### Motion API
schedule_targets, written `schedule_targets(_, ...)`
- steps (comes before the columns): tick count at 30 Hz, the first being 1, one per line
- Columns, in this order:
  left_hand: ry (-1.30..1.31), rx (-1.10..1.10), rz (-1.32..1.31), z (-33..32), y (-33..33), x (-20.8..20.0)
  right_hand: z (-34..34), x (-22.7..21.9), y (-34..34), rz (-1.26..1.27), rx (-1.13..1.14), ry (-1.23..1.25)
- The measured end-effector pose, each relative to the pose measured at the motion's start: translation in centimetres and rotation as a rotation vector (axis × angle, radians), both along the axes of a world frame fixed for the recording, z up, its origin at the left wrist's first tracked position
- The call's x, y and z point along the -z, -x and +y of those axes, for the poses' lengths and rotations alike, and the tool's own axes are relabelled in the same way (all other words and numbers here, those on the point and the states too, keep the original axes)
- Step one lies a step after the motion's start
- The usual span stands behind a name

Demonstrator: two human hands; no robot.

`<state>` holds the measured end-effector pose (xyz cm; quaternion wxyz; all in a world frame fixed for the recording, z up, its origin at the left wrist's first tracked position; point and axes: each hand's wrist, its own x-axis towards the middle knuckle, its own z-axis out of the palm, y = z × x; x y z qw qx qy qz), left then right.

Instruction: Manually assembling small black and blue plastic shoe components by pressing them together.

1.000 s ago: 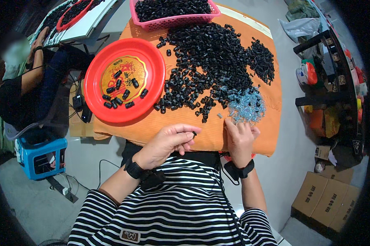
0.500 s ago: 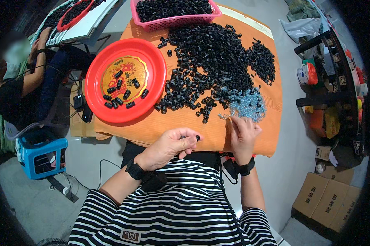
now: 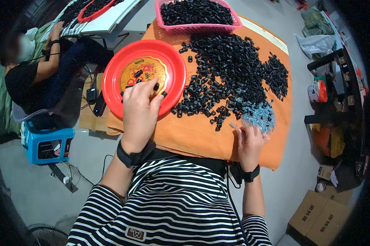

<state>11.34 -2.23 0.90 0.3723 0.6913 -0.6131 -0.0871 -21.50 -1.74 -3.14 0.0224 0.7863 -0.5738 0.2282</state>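
Note:
My left hand point(image 3: 140, 110) reaches over the round red plastic tray point(image 3: 111, 98) with its fingers apart. A small black cylindrical part point(image 3: 156, 86) lies by its index fingertip, and another point(image 3: 164, 94) is near the thumb. More black parts in the tray are partly hidden under the fingers. Over the orange cloth, my right hand point(image 3: 252, 143) has its fingers drawn together at the near edge of a heap of small clear bluish pieces point(image 3: 259, 117). What those fingers hold, if anything, I cannot make out. One clear piece point(image 3: 233, 125) shows beside their tips.
A large spread of black parts point(image 3: 234, 65) covers the far part of the orange cloth point(image 3: 193, 139). Behind it stands a pink basket point(image 3: 199, 28) full of black parts. At far left a person point(image 3: 25, 82) sits at a white table point(image 3: 111, 20). Cardboard boxes point(image 3: 312, 213) stand at lower right.
My left hand has moved left and away from me, from the cloth's near edge to over the tray. The black part it pinched no longer shows in its fingers. The view has shifted.

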Motion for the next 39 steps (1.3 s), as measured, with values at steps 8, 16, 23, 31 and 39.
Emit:
schedule_targets(8,0.115,0.147,-0.13,-0.6,4.8,0.3,0.7,-0.2,0.1,-0.143,-0.002,-0.008)
schedule_targets(16,0.061,0.41,-0.24,-2.9,7.7,3.6,1.0,-0.6,-0.1,-0.11,-0.064,-0.018)
schedule_targets(23,-0.003,0.449,-0.155,-1.0,6.6,3.4,0.6,-1.0,-0.6,-0.212,-0.089,-0.044)
schedule_targets(31,0.107,0.285,0.076,-0.4,6.5,3.2,-0.1,-0.9,-1.0,-0.26,-0.089,-0.085)
schedule_targets(39,-0.031,0.329,-0.177,-1.1,8.2,3.9,0.0,-1.5,-1.8,-0.237,-0.133,-0.135)
